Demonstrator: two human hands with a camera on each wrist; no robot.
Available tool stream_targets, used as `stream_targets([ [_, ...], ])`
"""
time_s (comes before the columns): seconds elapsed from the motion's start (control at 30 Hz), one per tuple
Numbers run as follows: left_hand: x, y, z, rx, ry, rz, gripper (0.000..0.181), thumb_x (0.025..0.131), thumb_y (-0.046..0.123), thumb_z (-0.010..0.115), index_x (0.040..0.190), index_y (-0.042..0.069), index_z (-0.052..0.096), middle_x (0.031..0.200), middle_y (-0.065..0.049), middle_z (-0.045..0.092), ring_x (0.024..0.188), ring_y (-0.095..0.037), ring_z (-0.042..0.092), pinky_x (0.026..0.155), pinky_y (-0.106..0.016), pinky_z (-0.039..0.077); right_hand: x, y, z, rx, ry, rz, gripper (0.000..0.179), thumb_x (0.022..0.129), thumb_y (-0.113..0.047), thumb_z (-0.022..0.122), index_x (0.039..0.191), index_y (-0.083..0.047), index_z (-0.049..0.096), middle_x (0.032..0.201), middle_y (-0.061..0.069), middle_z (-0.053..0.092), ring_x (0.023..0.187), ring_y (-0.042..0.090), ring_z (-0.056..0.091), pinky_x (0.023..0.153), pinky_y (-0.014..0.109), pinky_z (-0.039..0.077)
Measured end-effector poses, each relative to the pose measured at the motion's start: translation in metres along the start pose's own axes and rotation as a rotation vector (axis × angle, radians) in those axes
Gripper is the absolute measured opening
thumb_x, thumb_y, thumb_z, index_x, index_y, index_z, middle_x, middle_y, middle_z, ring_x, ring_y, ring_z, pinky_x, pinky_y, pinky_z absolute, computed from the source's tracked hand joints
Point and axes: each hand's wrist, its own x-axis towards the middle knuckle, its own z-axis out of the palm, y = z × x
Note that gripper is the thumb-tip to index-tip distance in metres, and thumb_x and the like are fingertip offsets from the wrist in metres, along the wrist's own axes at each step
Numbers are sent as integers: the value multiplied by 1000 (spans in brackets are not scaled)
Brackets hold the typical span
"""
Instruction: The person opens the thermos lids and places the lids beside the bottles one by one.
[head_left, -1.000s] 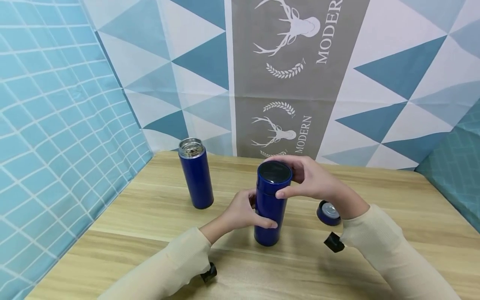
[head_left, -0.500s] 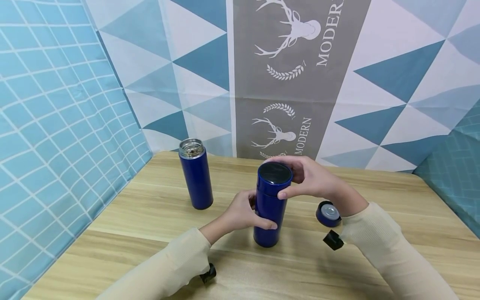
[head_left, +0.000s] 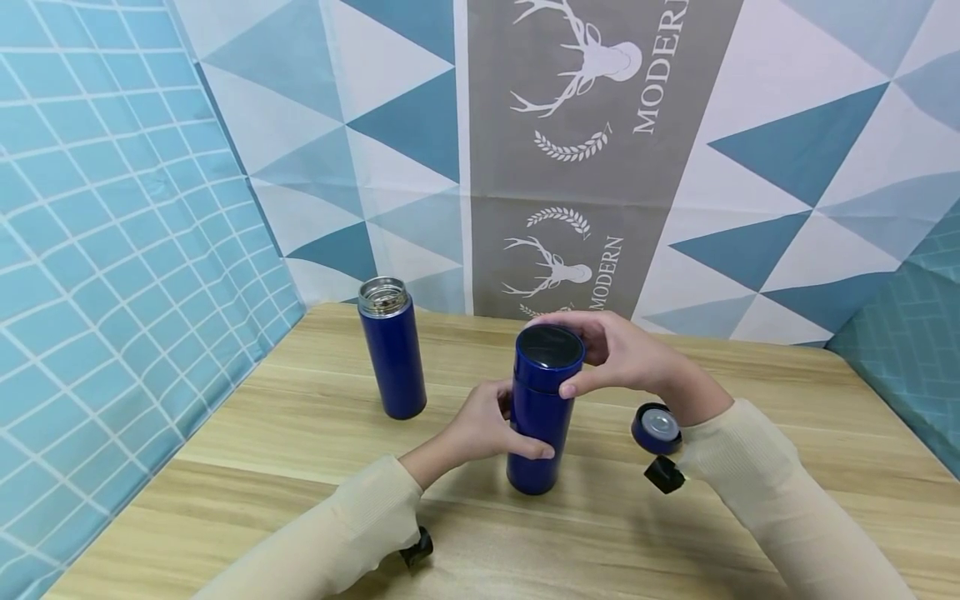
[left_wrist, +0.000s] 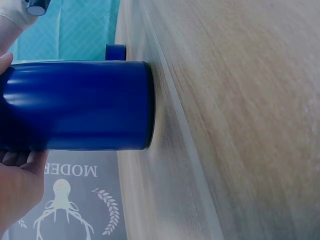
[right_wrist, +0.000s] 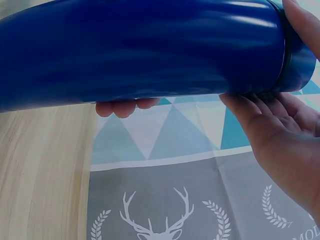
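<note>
A dark blue thermos stands upright near the middle of the table, with a lid on it whose round top is black and glossy. My left hand grips the body low down, thumb in front and fingers behind. From the right, my right hand holds the lid end, its thumb at the seam. That dark seam between body and lid shows in the right wrist view. In the left wrist view the base of the thermos is right at the tabletop.
A second blue thermos, lidless with a bare steel mouth, stands at the back left. Another blue lid lies underside up beside my right wrist. Patterned cloth hangs behind the wooden table.
My right thumb has slid slightly to the right along the lid's seam, and the right wrist has shifted a little. The left hand and both thermoses stay in place.
</note>
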Motion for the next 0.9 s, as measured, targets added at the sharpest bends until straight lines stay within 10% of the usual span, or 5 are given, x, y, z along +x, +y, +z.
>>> stream_targets([
  [0.9, 1, -1, 1, 4, 6, -20, 55, 65, 16, 85, 115, 7, 63, 107, -11, 72, 88, -9, 68, 82, -24, 55, 7, 9, -12, 91, -177, -59, 71, 82, 0, 71, 142, 6, 34, 134, 8, 57, 123, 21, 57, 102, 33, 49],
])
